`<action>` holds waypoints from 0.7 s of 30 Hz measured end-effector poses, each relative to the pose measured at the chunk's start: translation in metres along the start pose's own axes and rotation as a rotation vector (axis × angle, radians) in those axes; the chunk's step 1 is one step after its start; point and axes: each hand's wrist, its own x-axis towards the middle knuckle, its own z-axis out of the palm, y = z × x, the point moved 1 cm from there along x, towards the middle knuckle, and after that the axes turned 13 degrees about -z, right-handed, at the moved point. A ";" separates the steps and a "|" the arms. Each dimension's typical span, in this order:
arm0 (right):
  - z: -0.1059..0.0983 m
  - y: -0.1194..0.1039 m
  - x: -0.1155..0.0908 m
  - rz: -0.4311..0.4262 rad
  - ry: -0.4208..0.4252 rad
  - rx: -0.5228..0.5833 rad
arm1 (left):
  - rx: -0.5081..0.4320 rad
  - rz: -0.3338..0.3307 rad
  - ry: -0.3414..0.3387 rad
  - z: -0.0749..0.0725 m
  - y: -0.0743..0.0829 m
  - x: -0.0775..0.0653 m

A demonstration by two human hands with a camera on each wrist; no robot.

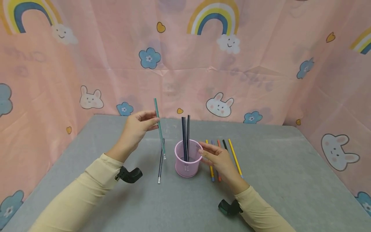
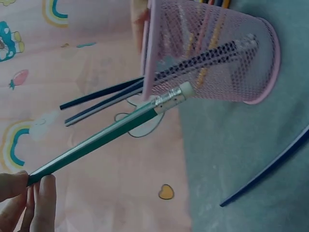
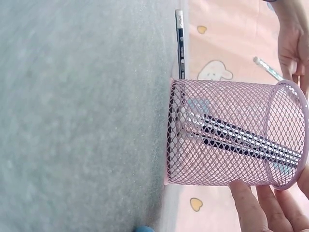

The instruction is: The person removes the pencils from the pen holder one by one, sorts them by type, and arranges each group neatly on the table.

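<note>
My left hand [image 1: 138, 126] pinches a green pencil [image 1: 161, 135] near its upper end between thumb and fingers. The pencil hangs steeply, its white eraser end down, just left of a pink mesh pencil cup [image 1: 187, 170]. Several dark striped pencils [image 1: 184, 133] stand in the cup, eraser ends at the bottom. On the cup's right side, my right hand [image 1: 218, 158] holds it near the rim, as the fingers [image 3: 248, 205] on the mesh show in the right wrist view. A dark pencil [image 1: 160, 166] lies on the table, partly behind the green one in the head view.
Right of the cup, several pencils lie side by side on the grey table [image 1: 275, 174], among them a yellow one [image 1: 235, 157] and a black one [image 1: 224, 144]. The right hand covers parts of them. A pink patterned cloth [image 1: 179, 80] hangs behind the table.
</note>
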 end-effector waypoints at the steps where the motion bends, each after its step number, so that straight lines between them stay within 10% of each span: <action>1: 0.000 0.000 0.000 0.000 0.001 -0.002 | 0.013 -0.011 -0.007 0.000 -0.002 0.002; 21: 0.000 0.000 0.000 0.010 0.005 -0.012 | 0.170 -0.167 -0.027 -0.007 -0.030 0.031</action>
